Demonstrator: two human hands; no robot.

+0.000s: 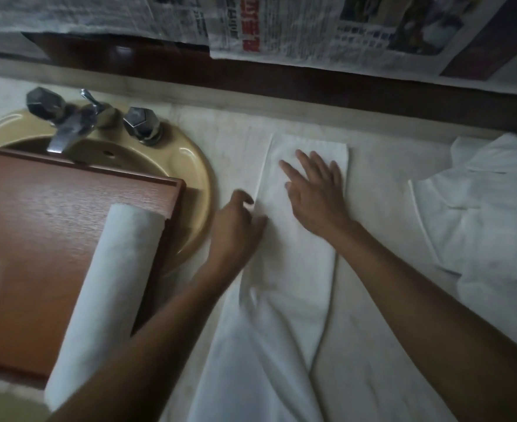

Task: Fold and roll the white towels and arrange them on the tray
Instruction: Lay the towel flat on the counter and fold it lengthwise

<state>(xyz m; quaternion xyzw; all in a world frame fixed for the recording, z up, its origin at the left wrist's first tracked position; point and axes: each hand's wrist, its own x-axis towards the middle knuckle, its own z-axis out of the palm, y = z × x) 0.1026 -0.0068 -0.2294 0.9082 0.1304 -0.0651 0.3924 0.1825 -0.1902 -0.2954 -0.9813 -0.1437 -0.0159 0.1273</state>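
Right hand (315, 190) lies flat on the upper part of the folded towel (290, 284), palm down, fingers straight and spread, pressing the cloth and gripping nothing. Left hand (235, 229) sits just beside it at the towel's left edge, fingers curled with the thumb toward the fold. It is blurred, so whether it pinches the edge or only touches it cannot be told. Both bare forearms reach in from the bottom of the view.

That towel is a long white strip folded lengthwise, running from near the back of the pale counter (388, 184) down toward the person; its far end is squared off, while the near end is looser and creased.

To the left, a reddish-brown wooden tray (38, 239) rests across the tan sink (190, 166), covering most of the basin. One rolled towel (108, 284) lies on the tray along its right side — a tight white cylinder whose near end sticks out past the tray's front edge. Behind the tray stands a metal faucet (68, 126) with two faceted knobs.

On the right of the counter, well apart from the hands, sits a loose pile of white towels (479, 223). Sheets of newspaper (281, 22) hang along the wall at the top.
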